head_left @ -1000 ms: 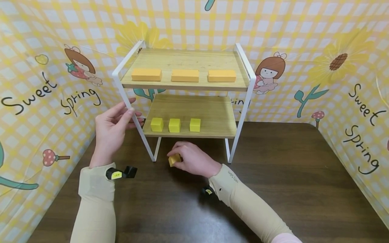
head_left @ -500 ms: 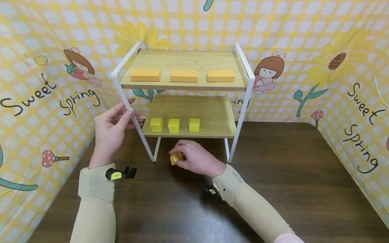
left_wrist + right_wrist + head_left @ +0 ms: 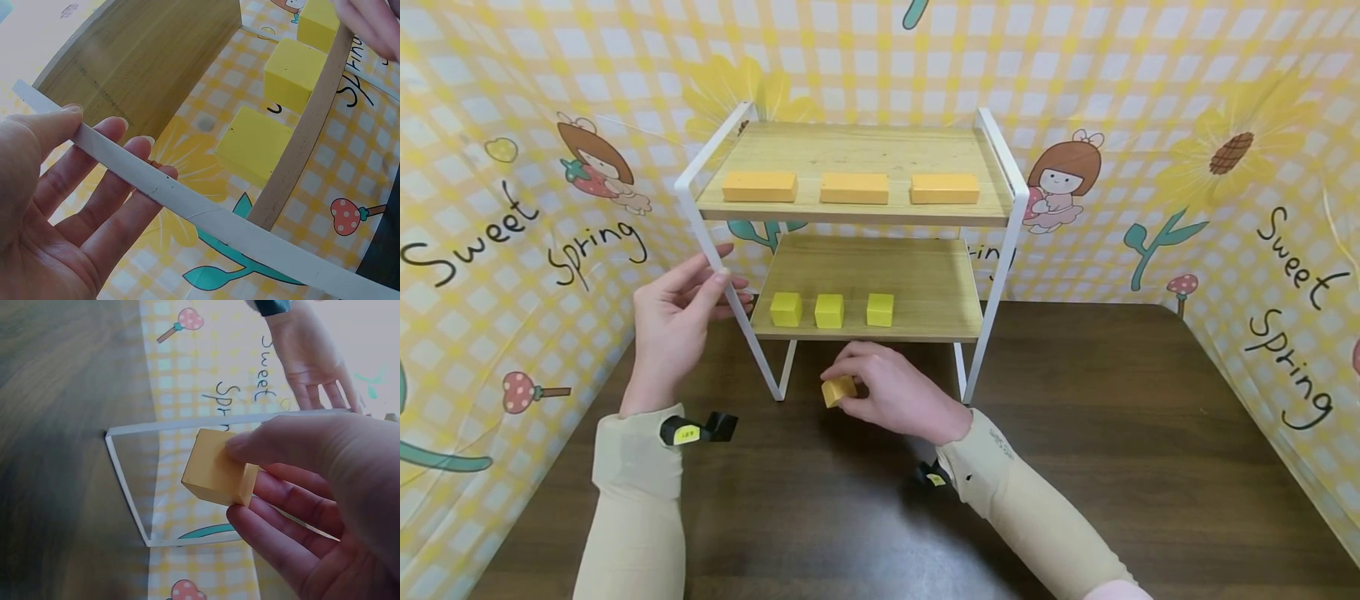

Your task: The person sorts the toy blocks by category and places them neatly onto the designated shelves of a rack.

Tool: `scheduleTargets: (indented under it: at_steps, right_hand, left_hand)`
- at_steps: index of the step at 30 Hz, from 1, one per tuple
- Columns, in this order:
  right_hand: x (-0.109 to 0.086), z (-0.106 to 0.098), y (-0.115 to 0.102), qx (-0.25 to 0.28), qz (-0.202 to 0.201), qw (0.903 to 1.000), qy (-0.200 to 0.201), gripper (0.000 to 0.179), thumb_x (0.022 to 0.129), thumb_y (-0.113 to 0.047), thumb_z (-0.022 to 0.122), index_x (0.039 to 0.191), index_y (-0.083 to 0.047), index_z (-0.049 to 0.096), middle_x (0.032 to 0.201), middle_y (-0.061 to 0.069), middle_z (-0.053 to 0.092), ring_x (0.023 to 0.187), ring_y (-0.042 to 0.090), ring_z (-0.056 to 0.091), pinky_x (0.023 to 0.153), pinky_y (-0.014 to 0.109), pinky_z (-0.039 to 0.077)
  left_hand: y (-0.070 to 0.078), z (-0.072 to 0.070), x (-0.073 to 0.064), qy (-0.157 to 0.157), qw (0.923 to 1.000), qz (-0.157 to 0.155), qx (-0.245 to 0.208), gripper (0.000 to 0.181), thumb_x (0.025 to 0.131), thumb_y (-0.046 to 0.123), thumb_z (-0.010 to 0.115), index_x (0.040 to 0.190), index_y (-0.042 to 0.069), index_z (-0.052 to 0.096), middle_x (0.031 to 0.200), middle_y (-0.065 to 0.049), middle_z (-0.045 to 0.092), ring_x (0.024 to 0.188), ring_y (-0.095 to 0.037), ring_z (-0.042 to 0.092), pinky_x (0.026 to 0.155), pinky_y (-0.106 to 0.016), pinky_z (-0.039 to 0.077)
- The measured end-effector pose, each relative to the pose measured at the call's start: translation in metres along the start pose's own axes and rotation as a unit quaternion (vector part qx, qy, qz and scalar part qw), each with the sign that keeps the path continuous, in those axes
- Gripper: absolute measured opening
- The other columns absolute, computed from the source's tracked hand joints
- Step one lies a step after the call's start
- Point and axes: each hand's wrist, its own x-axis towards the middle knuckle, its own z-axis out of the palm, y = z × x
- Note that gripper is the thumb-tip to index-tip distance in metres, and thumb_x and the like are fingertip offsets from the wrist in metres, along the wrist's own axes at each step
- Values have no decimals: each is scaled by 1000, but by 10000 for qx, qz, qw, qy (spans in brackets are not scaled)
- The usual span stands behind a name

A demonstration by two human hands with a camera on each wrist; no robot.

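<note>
My right hand [image 3: 895,392] pinches a small orange wooden block [image 3: 837,392] between thumb and fingertips, in front of and below the lower shelf. In the right wrist view the block [image 3: 209,464] is tilted, with the thumb on one face. My left hand [image 3: 672,325] holds the front left post of a white-framed two-tier shelf rack [image 3: 857,218]. The left wrist view has the thumb on the white post [image 3: 187,203] and the fingers behind it. Three yellow cubes stand on the lower shelf, the middle one [image 3: 830,311] nearer the left one. Three long orange blocks [image 3: 854,188] lie in a row along the upper shelf's front.
The rack stands on a dark brown wooden table [image 3: 1112,450]. A yellow checked cloth [image 3: 880,50] with printed flowers and figures hangs behind and on both sides. Bare shelf surface shows right of the yellow cubes and behind both rows.
My right hand has drifted slightly to the right with the orange block, which has tilted a little. The left hand stays on the post, and the blocks on the shelves have not moved.
</note>
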Motion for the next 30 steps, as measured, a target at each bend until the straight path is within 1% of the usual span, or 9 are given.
scheduleTargets:
  at_steps: [3,7,11,15,22,30]
  right_hand:
    - [-3,-3,-4,-8,-75,10000,6,28,89,-7,74,116,-9,76,106,-4,63,91,10,56,77,18,48]
    - [-6,-7,-8,-61,-157,9998,54,28,89,-9,75,117,-10,76,107,-5,63,91,9,56,77,17,48]
    - [-10,-13,-14,-46,-298,9994,153,29,89,-9,75,118,-11,76,108,-6,63,93,11,57,77,17,48]
    - [-14,-21,-20,-15,-392,9989,253,29,89,-9,76,118,-12,76,108,-6,63,94,9,57,79,17,48]
    - [-20,-35,-28,108,-438,9982,396,29,89,-8,77,118,-12,76,108,-6,63,95,9,57,79,17,49]
    - [-26,-48,-30,24,-406,9973,613,29,88,-8,78,116,-13,76,108,-8,63,97,5,57,82,17,50]
  left_hand:
    - [0,0,0,10,10000,-3,52,29,99,7,67,127,-1,70,87,-15,73,74,-23,74,70,-32,63]
    - [-1,0,0,-10,10000,11,-1,29,99,6,67,127,-2,70,87,-15,73,74,-23,74,70,-33,63]
    - [-1,-1,0,-21,10000,23,-39,29,99,6,66,127,-3,70,88,-15,73,74,-23,74,70,-33,63]
    - [-2,-1,0,-30,10000,29,-11,29,99,6,67,127,-2,70,87,-15,73,74,-23,74,70,-33,63]
    - [-1,-1,0,-33,10000,21,26,29,99,7,67,127,-1,70,87,-16,73,74,-23,74,70,-33,63]
    - [0,0,0,-31,10000,25,-73,29,99,6,67,127,-3,70,87,-17,73,74,-24,74,70,-34,63]
